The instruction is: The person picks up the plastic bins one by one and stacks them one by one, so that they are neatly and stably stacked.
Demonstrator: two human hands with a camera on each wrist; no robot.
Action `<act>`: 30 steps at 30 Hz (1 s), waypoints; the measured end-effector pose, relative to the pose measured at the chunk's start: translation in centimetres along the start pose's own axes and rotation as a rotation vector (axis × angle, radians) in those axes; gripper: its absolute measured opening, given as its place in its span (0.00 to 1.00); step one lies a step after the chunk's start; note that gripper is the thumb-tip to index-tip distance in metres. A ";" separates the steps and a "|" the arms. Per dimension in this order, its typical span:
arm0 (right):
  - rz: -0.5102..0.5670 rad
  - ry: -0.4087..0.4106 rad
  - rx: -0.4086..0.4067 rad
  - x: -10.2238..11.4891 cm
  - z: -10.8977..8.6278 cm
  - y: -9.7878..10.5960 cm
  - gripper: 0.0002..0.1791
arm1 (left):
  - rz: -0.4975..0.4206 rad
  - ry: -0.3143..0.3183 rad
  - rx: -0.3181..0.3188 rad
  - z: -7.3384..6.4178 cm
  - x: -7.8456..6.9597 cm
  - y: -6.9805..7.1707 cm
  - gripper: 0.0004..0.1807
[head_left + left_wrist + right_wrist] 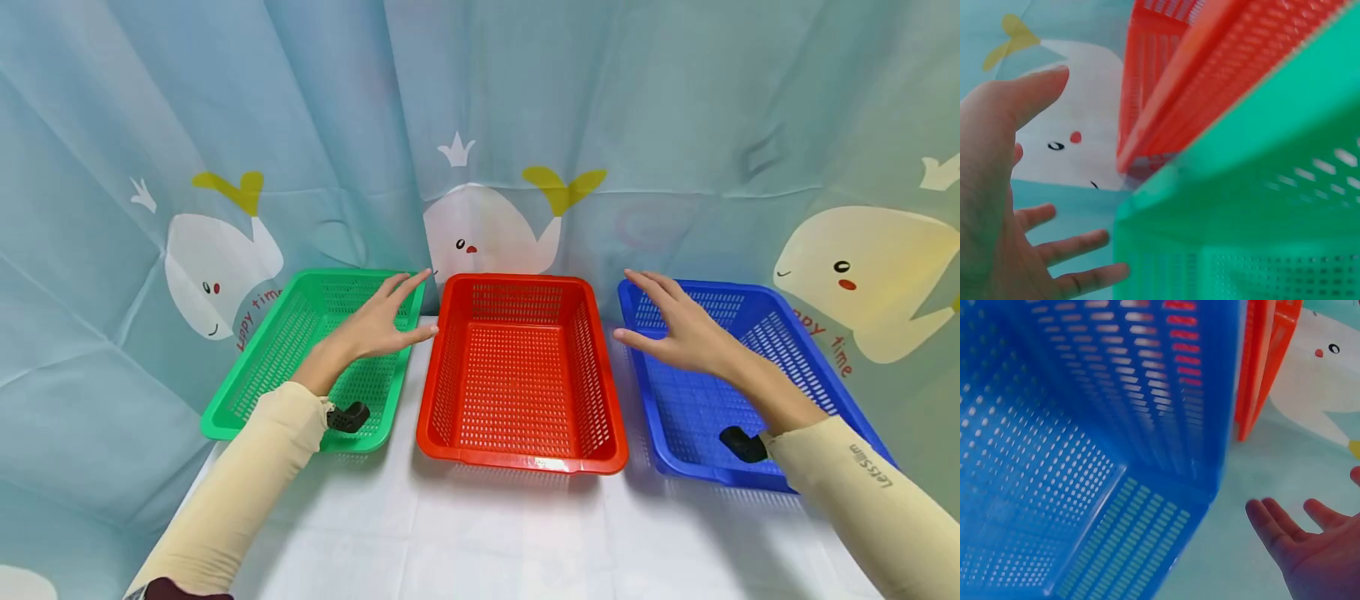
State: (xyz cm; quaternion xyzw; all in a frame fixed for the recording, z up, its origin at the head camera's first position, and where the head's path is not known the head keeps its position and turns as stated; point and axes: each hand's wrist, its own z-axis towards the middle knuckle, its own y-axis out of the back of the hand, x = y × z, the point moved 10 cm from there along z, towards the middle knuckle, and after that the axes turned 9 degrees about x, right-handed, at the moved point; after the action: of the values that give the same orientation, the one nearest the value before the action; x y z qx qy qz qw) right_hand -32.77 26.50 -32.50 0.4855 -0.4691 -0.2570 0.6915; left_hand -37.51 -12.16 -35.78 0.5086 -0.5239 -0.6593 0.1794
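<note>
Near the camera, a left sleeve (240, 483) in cream at lower left of the head view, and a matching right sleeve (862, 492) with dark lettering at lower right. Between them, a stretch of white bench (480, 533) along the bottom centre. Farther in, left of centre, the left hand (371, 327), fingers spread loosely and thumb held apart, seen against the upper right part of a green basket (288, 350); contact with its rim impossible to tell. Right of centre, the right hand (682, 327), likewise spread, with thumb well away from fingers, seen against the upper left part of a blue basket (697, 408), fingertips clear of it in the right wrist view. In mid-frame between both hands, a red basket (517, 383), upright on the bench, with perforated floor and slotted walls. Behind everything, across the upper frame, a pale blue curtain (570, 83) printed with white whales (498, 229) and yellow tails.
</note>
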 end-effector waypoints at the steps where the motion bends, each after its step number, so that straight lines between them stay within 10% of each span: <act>1: 0.013 0.010 -0.004 0.2 0.0 -0.1 0.50 | -0.017 -0.006 0.004 0.0 -0.2 -0.1 0.50; 17: 0.226 -0.026 0.147 1.3 0.7 -2.5 0.47 | -0.179 -0.006 0.056 0.5 -2.3 -0.7 0.52; 30: 0.491 -0.122 0.302 0.9 1.0 -4.7 0.48 | -0.567 0.080 0.262 1.2 -2.0 -3.4 0.55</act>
State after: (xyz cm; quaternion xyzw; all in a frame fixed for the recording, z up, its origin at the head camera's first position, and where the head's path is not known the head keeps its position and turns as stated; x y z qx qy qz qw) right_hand -32.83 23.52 -36.36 0.4386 -0.6460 -0.0381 0.6237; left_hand -36.70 -8.64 -37.89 0.6787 -0.4343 -0.5894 -0.0584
